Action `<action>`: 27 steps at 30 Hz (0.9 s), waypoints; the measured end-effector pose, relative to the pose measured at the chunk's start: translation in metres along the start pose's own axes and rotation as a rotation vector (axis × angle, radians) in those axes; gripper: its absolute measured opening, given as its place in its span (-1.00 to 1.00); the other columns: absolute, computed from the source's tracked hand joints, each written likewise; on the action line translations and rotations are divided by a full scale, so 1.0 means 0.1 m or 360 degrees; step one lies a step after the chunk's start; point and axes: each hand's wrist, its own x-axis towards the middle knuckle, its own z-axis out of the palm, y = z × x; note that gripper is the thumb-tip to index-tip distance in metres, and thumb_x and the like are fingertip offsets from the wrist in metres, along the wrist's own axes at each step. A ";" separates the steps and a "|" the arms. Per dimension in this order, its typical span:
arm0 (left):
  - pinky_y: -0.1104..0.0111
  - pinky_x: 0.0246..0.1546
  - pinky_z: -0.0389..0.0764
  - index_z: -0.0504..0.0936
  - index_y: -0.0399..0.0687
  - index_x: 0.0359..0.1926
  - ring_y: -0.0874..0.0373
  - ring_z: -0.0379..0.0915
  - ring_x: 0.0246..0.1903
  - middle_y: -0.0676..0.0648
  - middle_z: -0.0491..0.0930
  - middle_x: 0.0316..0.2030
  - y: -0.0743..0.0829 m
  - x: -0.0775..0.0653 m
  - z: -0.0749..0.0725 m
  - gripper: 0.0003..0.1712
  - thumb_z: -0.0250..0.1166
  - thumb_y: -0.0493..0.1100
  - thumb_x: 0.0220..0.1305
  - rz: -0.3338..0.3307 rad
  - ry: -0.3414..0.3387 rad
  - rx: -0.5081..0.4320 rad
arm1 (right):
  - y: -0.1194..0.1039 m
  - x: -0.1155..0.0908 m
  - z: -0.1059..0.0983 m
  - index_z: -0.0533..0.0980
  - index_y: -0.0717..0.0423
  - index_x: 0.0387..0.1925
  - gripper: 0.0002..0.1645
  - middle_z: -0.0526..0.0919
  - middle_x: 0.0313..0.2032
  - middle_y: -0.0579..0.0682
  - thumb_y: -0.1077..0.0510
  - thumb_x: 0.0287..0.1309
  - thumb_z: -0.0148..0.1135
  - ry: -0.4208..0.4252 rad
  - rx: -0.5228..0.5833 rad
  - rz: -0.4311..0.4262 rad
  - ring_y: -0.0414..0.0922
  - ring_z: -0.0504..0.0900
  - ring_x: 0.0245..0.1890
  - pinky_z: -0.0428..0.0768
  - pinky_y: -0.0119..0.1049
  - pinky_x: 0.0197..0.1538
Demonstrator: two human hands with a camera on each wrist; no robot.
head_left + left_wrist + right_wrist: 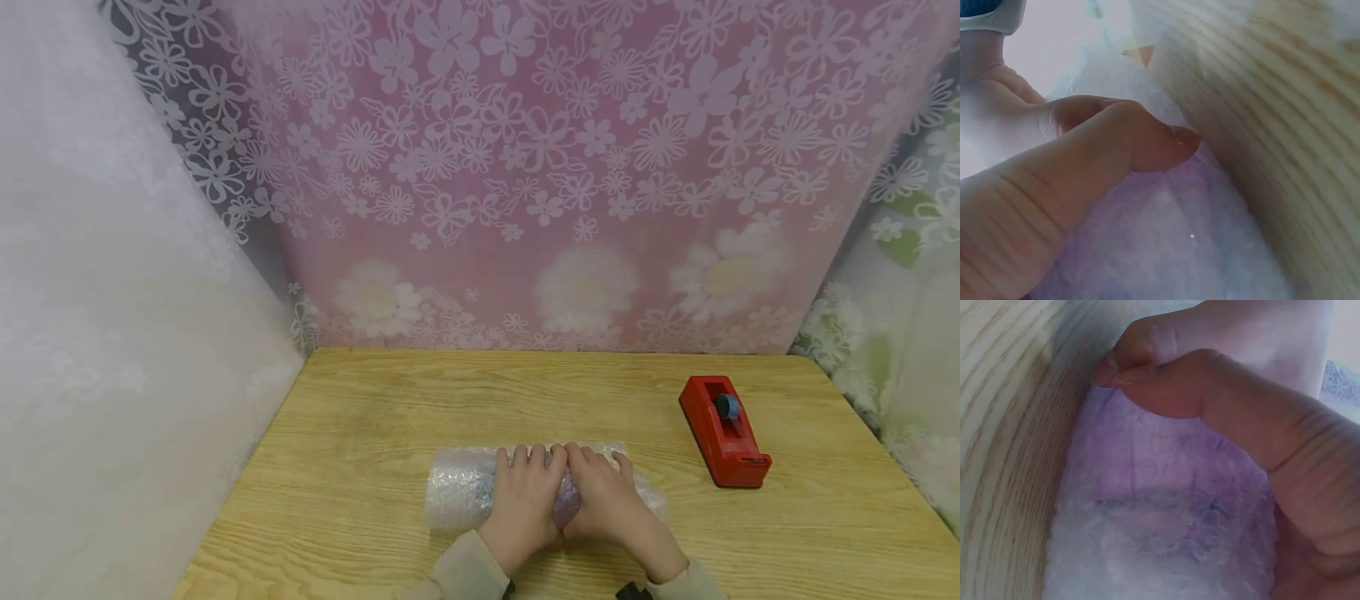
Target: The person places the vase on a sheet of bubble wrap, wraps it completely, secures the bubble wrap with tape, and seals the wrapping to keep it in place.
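Observation:
A roll of bubble wrap (456, 493) lies sideways on the table, wound around something purple (567, 502) that shows through the clear layers. Both hands grip it side by side near its middle. My left hand (523, 498) has its fingers over the top, its thumb (1129, 140) on the near side. The right hand (609, 500) curls round the roll just to the right, its thumb (1210, 387) along the near side. In the right wrist view the two thumbs meet at their tips over the purple part. The far side of the roll is hidden.
A red tape dispenser (708, 433) with a small blue tape roll (727, 407) stands to the right on the wood-grain table (360, 417). Floral curtains (480, 192) hang behind the table and along both sides.

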 end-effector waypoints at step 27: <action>0.08 -0.11 0.42 0.38 0.23 0.22 0.10 0.50 -0.18 0.02 0.60 -0.15 -0.11 0.07 -0.13 0.21 0.63 0.43 -0.59 0.0085 -0.0300 -0.0249 | 0.04 0.04 -0.13 0.39 0.16 0.06 0.15 0.63 -0.15 -0.02 -0.08 -0.76 0.69 -0.0307 0.0106 -0.0065 -0.05 0.56 -0.12 0.24 0.32 0.03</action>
